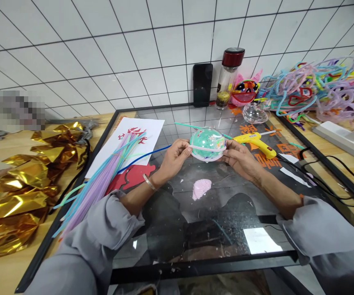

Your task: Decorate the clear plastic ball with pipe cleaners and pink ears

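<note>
Between my two hands is a clear plastic dome [207, 137] with teal and multicoloured stuff inside it. A pale pipe cleaner [206, 149] runs across its near side. My left hand [177, 155] is closed at the dome's left edge, thumb on the pipe cleaner's end. At the right edge my right hand [240, 157] pinches the dome and the pipe cleaner's other end. The fingers behind the dome are partly hidden. Below it, a flattened pink lump [201, 189] lies on the dark glass top [177, 229].
Lilac and blue pipe cleaners [98, 184] lie at left on white paper [148, 129], beside gold foil [20, 205]. A yellow glue gun [257, 143] is near my right hand. A glass bottle [226, 80], phone [202, 84], clear shell [255, 113] and tangled pipe cleaners [306, 90] stand behind.
</note>
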